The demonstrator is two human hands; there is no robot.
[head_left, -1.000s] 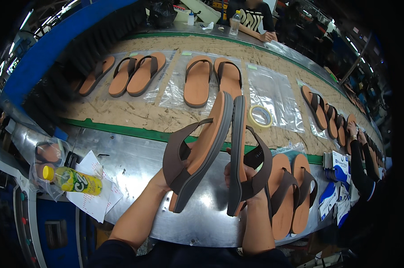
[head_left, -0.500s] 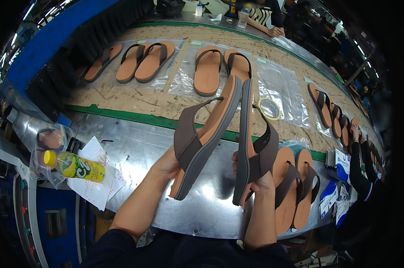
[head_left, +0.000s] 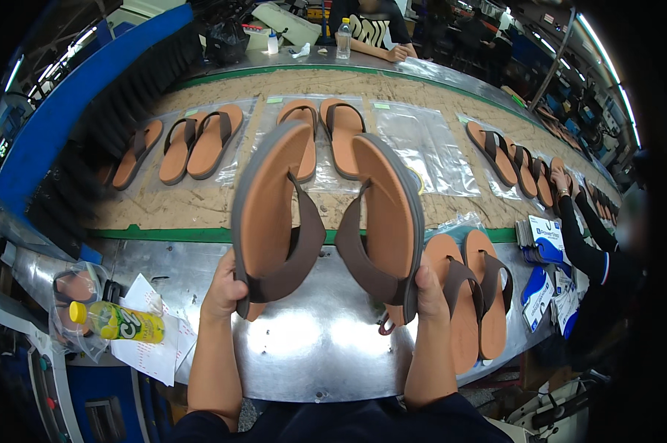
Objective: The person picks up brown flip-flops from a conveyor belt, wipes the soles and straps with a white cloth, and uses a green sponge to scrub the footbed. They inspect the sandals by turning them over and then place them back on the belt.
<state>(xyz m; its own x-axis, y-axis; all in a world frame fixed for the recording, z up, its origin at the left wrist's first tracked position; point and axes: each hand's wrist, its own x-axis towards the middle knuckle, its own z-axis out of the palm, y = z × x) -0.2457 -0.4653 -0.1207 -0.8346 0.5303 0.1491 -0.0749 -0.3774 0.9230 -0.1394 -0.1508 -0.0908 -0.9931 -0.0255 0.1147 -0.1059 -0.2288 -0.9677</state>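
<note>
My left hand (head_left: 225, 286) is closed round the heel end of a flip-flop (head_left: 265, 210) with a tan footbed, a dark brown strap and a grey sole edge. A matching flip-flop (head_left: 394, 203) has its heel end in my right hand (head_left: 431, 289), the thumb on the outer side. Both stand upright, toes up and apart, straps facing each other, above the metal table (head_left: 318, 347). Just right of my right hand, a pair of like flip-flops (head_left: 487, 295) lies on the table. Behind the held ones, another pair (head_left: 344, 136) on the belt is partly hidden.
A tan conveyor belt (head_left: 193, 216) carries flip-flops on clear plastic bags (head_left: 429, 144). On the left are a yellow-capped drink bottle (head_left: 130, 323), papers (head_left: 149, 362) and a bagged item (head_left: 75, 284). Blue-and-white cards (head_left: 541, 295) lie right. One co-worker's hands (head_left: 562, 183) touch flip-flops; another person sits across.
Both flip-flops have turned from edge-on, soles close together, to footbeds and straps facing inward. My hands have moved apart, and the head view has shifted.
</note>
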